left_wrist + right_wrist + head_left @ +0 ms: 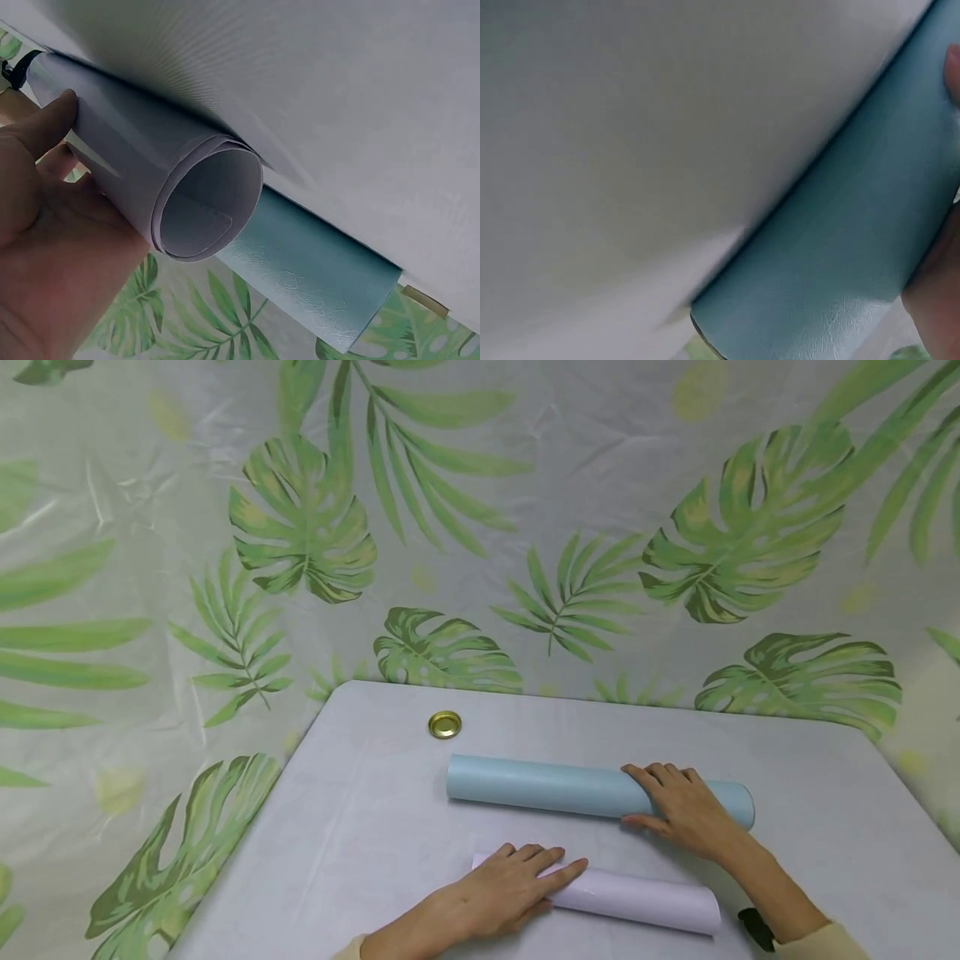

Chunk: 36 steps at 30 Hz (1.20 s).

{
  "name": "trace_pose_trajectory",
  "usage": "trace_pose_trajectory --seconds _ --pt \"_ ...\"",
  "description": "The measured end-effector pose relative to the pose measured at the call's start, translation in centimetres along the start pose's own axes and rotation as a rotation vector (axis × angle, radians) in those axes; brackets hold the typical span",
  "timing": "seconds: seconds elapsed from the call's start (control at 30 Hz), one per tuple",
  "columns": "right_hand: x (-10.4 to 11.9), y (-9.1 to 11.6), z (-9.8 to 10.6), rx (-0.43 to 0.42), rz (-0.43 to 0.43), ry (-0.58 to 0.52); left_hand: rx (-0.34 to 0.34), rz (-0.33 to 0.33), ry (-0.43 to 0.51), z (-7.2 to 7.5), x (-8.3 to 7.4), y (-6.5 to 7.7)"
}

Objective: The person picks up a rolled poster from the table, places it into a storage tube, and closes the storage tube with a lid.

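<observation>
Holding happens with both hands in the head view: the right hand point(686, 812) grips the blue roll point(525, 783) toward its right end, thumb on the near side and fingers over the far side. The left hand point(508, 890) grips the left part of the lilac roll point(645, 898), which lies nearer on the table point(360, 810). The gold dish point(445, 725) is just beyond the blue roll's left end; this end has no hand on it, so it could swing far and push the dish.

In the left wrist view, thumb and fingers hold around the lilac roll. Its left end is hollow, with layers slightly apart. Weak grip may let it unwind, I think; too strong squeezing may crease it.

In the right wrist view, only parts of the right hand show beside the blue roll, so I cannot tell how firmly it presses. A light hold could let this round roll turn away.
</observation>
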State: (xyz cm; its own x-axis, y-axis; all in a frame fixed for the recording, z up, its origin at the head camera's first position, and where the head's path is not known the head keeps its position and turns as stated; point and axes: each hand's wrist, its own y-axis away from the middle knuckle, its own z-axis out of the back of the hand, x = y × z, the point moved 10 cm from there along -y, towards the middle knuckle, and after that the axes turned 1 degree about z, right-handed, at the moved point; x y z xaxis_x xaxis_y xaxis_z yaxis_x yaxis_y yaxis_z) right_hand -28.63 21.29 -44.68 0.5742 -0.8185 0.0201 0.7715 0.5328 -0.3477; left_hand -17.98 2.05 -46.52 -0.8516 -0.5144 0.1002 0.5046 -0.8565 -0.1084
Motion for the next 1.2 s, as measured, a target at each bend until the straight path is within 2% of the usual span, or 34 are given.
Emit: trace_pose_trajectory --seconds 0.27,0.57,0.77,0.93,1.2 --pt "-0.3 0.4 1.7 -0.125 0.037 0.025 -0.042 -0.011 0.023 0.6 0.4 0.2" --pt "-1.3 1.6 3.8 -0.186 0.016 0.013 -0.067 0.021 0.013 1.1 1.4 0.8" --pt "-2.2 2.6 5.3 -0.204 -0.005 0.021 -0.095 0.056 0.028 1.8 2.5 1.9" --pt "-3.2 3.6 6.6 -0.211 -0.040 0.019 -0.114 0.095 0.073 2.4 4.1 3.2" --pt "-4.8 5.2 8.6 -0.242 -0.072 0.037 -0.128 0.223 0.149 2.9 7.9 5.9"
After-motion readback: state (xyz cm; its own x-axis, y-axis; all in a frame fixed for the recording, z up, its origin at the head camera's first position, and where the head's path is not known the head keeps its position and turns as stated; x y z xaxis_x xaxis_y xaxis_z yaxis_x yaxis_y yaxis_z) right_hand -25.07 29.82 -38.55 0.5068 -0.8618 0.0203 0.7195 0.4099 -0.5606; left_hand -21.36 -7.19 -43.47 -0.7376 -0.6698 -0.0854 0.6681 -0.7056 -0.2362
